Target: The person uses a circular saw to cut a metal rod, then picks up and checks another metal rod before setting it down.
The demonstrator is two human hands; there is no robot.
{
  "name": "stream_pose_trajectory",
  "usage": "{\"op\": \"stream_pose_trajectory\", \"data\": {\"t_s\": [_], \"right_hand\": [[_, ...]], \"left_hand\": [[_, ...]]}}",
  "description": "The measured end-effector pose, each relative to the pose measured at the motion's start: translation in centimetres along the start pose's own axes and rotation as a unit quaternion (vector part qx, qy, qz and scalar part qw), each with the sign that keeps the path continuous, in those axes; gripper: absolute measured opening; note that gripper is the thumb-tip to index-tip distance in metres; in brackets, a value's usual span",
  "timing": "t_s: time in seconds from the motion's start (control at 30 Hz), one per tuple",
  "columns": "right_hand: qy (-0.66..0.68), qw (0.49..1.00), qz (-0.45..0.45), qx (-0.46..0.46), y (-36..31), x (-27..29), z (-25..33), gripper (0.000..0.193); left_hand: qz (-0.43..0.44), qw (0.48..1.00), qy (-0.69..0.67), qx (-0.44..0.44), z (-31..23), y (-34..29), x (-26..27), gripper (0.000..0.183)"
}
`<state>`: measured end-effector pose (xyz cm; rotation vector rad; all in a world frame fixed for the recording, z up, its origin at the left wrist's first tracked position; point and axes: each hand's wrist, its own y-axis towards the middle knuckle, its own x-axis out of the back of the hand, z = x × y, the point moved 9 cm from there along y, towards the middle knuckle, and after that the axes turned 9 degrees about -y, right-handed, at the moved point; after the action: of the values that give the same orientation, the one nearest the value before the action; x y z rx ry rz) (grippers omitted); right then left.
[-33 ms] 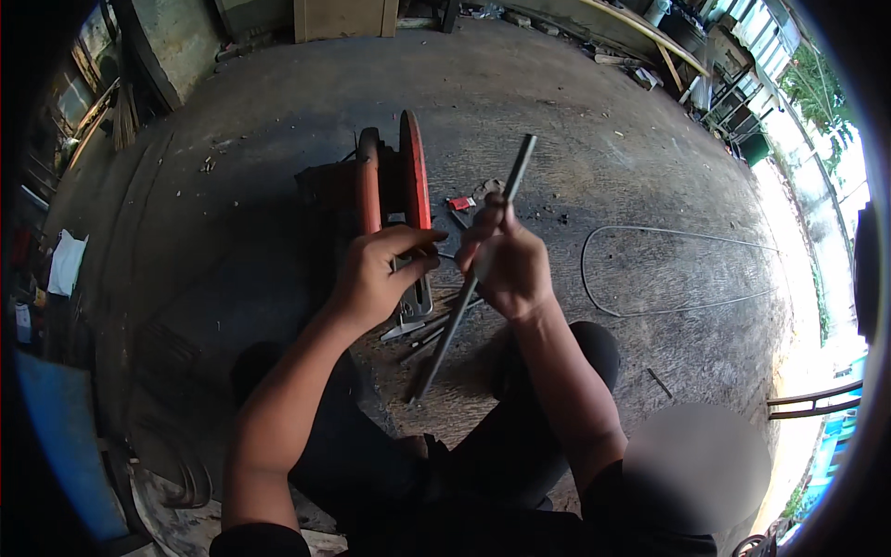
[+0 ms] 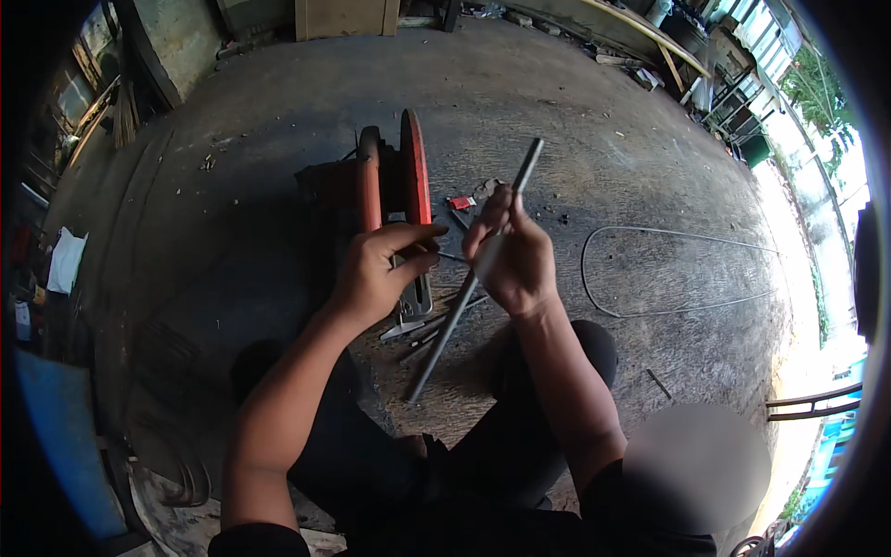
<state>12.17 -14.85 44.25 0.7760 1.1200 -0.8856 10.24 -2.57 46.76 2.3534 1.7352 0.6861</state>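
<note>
A long grey metal rod [image 2: 447, 332] slants across the space above my knees. My right hand [image 2: 513, 258] grips it around its upper half, with the rod's top end poking out past my fingers. To the left stands a cut-off saw with a red blade guard [image 2: 418, 176] and a red handle [image 2: 368, 190]. Beside the guard's lower part is my left hand [image 2: 376, 269], thumb and fingers apart with nothing visible between them. Whether its fingertips touch the saw I cannot tell. Several short cut metal pieces [image 2: 422, 343] lie on the floor under the rod.
A red packet [image 2: 460, 202] rests on the floor beyond my right hand. Farther right, a bent wire loop [image 2: 640, 314] and a short dark stick [image 2: 659, 382] lie flat. A blue panel [image 2: 65, 436] stands at the left edge, and a wooden box [image 2: 345, 19] at the back.
The rod's top end has shifted slightly to the right. My right fingers have moved a little around it, while my left hand stays almost in place.
</note>
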Motion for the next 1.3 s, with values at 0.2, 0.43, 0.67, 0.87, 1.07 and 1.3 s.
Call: {"op": "stream_pose_trajectory", "data": {"t_s": [0.2, 0.43, 0.67, 0.87, 1.07, 1.3], "right_hand": [[0.137, 0.977, -0.143, 0.085, 2.6, 3.7, 2.7, 0.023], [0.063, 0.989, -0.127, 0.052, 3.7, 5.4, 1.1, 0.032], [-0.011, 0.984, -0.17, 0.047, 3.2, 5.1, -0.1, 0.033], [-0.094, 0.986, -0.111, 0.076, 3.1, 2.1, -0.3, 0.02], [-0.213, 0.956, -0.091, 0.179, 2.6, 0.7, 0.7, 0.011], [-0.265, 0.937, -0.078, 0.212, 2.1, -0.5, 0.1, 0.011]], "left_hand": [[-0.068, 0.935, -0.348, 0.02, 0.9, 1.1, -2.3, 0.047], [-0.187, 0.909, -0.373, -0.004, 1.9, 1.3, -0.7, 0.023], [-0.227, 0.893, -0.389, 0.003, 2.6, 1.1, 0.2, 0.02], [-0.29, 0.829, -0.477, 0.038, 4.3, 0.8, 1.0, 0.023], [-0.26, 0.766, -0.579, 0.098, 6.6, 0.5, -0.1, 0.023], [-0.276, 0.727, -0.611, 0.146, 7.4, 0.2, -0.5, 0.018]]}}
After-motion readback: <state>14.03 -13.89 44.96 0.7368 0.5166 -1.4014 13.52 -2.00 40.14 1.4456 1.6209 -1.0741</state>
